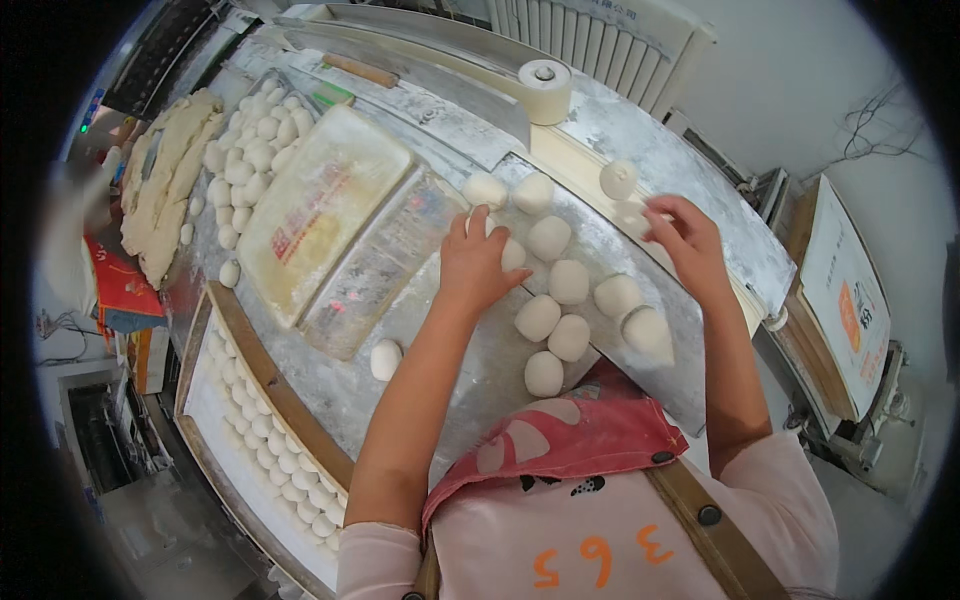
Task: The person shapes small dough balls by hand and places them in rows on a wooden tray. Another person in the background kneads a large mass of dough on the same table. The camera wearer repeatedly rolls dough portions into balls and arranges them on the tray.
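My left hand [480, 262] rests over a group of dough balls, its thumb and index finger around one dough ball [513, 255]; the fingers hide part of another. My right hand [688, 244] is raised near a white belt [574, 150], fingers a little bent, with nothing in them. Close to its fingertips, a round white piece [619, 180] with a small spot at its centre sits at the belt. Several floured dough balls [568, 282] lie on the metal worktop [480, 375] between my forearms. Two of them [646, 330] touch near the right side.
A clouded plastic lid [330, 210] lies beside a clear plastic container [375, 262]. Piled dough balls [259, 154] and a slab of dough [169, 180] are behind. A wood-framed tray [247, 322] holds rows of dough balls. A rolling pin [360, 70] lies farther back. A blurred person [67, 247] is far left.
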Tool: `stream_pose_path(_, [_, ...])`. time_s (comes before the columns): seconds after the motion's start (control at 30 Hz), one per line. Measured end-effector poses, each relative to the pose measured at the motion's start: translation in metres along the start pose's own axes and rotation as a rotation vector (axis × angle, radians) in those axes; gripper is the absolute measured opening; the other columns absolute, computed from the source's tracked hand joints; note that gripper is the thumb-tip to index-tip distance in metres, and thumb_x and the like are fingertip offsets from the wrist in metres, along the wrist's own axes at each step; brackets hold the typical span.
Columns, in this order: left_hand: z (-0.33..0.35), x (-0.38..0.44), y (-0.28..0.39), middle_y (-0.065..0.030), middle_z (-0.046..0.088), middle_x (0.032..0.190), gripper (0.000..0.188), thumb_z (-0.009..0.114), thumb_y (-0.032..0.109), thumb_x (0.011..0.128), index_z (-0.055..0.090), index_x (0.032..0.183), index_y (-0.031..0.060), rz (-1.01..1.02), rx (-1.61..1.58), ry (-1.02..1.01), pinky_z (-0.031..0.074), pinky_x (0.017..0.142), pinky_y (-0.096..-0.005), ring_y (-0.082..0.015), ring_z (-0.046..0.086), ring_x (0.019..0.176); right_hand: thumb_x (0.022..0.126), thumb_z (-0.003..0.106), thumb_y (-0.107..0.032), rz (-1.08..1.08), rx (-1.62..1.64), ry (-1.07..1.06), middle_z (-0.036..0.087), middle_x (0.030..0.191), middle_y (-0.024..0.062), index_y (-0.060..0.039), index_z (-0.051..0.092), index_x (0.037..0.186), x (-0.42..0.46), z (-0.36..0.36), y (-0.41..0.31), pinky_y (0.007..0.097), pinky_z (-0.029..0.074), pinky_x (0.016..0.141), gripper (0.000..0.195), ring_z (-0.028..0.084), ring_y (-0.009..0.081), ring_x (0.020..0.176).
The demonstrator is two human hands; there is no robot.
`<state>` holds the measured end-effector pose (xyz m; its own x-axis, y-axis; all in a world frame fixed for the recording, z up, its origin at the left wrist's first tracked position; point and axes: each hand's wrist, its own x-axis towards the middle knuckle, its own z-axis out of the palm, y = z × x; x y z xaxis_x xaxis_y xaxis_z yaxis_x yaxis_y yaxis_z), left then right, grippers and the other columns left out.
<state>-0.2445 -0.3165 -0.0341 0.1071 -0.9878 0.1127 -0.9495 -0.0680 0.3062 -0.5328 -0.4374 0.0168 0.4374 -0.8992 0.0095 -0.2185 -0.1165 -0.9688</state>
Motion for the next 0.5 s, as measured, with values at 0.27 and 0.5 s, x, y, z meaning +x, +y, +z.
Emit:
stream_pose_path(0.27, [-0.014, -0.03, -0.025, -0.0185, 0.053, 0.136, 0.054, 0.087, 0.017, 0.064, 0.066, 0.114, 0.0086, -0.044, -0.163, -0.083, 0.042, 0.108, -0.0478, -0.0405, 0.05, 0.126, 0.09, 0.073, -0.022, 0.31, -0.549, 0.249, 0.066, 0.102, 0.0091, -0.0065, 0.063, 0.126, -0.079, -0.088, 0.084, 0.0321, 0.051, 0.073, 0.04, 0.063, 0.0164, 0.081])
stream_pose_path(0.5, [-0.159, 0.03, -0.096, -0.0187, 0.058, 0.13, 0.052, 0.082, 0.012, 0.074, 0.061, 0.121, 0.005, -0.059, -0.112, 0.366, 0.042, 0.109, -0.0452, -0.0373, 0.053, 0.127, 0.083, 0.077, -0.038, 0.117, -0.851, 0.288, 0.066, 0.106, 0.0147, -0.0056, 0.059, 0.129, -0.052, -0.066, 0.071, 0.0421, 0.054, 0.077, 0.06, 0.068, 0.0325, 0.087])
